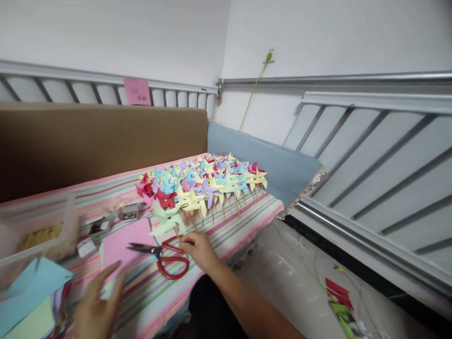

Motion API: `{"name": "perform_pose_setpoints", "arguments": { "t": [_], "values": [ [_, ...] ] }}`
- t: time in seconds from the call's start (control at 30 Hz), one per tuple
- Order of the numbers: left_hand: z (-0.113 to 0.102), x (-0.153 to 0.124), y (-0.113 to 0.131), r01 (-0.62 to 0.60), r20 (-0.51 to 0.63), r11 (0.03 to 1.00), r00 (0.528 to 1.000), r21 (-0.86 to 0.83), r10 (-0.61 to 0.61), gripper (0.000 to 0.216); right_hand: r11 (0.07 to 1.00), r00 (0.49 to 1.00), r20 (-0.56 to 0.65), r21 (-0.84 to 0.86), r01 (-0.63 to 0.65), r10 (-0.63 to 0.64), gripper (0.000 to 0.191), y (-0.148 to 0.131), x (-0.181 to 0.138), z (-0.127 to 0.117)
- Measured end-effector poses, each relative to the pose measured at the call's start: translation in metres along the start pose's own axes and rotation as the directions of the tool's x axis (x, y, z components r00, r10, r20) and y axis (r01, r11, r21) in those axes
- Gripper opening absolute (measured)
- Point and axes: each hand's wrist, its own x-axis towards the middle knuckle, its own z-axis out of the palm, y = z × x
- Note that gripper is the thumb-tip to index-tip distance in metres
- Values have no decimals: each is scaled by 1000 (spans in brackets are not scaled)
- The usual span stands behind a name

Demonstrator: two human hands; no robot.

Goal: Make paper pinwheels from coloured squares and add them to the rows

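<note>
My right hand [199, 249] is closed in a pinch on the thin stick of a pale green paper pinwheel [167, 221], at the front of a thick cluster of finished pinwheels [205, 183] in many colours. Red-handled scissors [173, 274] lie just below it, blades pointing left, one handle loop close to my fingertips. Over the lower left, my left hand [97, 306] is a little blurred, with fingers apart and nothing in them. Just beyond its fingertips is a stack of pink paper sheets [123, 240]. Blue paper [35, 292] lies to the left of that hand.
A clear plastic box [70, 226] with thin yellowish sticks stands at the left. Small boxes [129, 212] sit beside the pink paper. The striped cloth [240, 223] ends at the right edge, above the floor. A brown padded board [106, 141] and white rails [374, 160] enclose the surface.
</note>
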Motion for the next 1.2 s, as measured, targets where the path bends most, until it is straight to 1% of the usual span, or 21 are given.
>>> {"name": "perform_pose_setpoints", "arguments": {
  "t": [0.03,0.07,0.1,0.13,0.17,0.23,0.3,0.43,0.53,0.6,0.73,0.87,1.0,1.2],
  "values": [
    [12,-11,15,-86,0,996,996,-8,86,32,1000,1000,-9,1,-10,10,8,6,-5,-8],
    [24,-22,29,-183,34,983,982,-26,184,29,1000,1000,-17,0,-22,22,9,11,-9,-15],
    [37,-31,43,-270,104,962,957,-34,272,29,999,999,-21,-5,-36,35,9,16,-13,-21],
    [49,-38,54,-312,167,950,936,-13,309,33,999,998,-22,-12,-50,50,10,20,-15,-25],
    [61,-43,64,-346,221,938,916,15,334,36,998,998,-21,-21,-66,65,12,23,-17,-28],
    [77,-48,76,-358,274,928,907,104,319,40,995,996,-10,-48,-85,85,15,28,-17,-33],
    [84,-47,81,-352,320,918,904,181,283,41,992,996,4,-87,-90,91,17,30,-16,-36],
    [82,-39,83,-358,357,894,899,267,254,41,980,996,24,-181,-83,89,14,28,-5,-34],
    [78,-38,82,-372,359,879,897,299,258,37,965,994,40,-246,-86,98,13,27,5,-26],
    [77,-41,79,-365,350,880,902,305,253,36,954,993,52,-286,-91,110,17,26,13,-18],
    [73,-51,69,-345,317,893,915,290,250,36,937,989,76,-337,-96,129,25,24,28,-2],
    [71,-57,60,-315,278,914,929,256,242,36,924,990,67,-371,-91,124,27,21,40,7],
    [73,-60,53,-307,258,928,933,209,250,37,905,990,50,-413,-96,128,28,23,48,11],
    [76,-61,48,-300,219,938,940,174,260,37,877,988,38,-466,-115,149,27,33,47,12]
  ]
}}
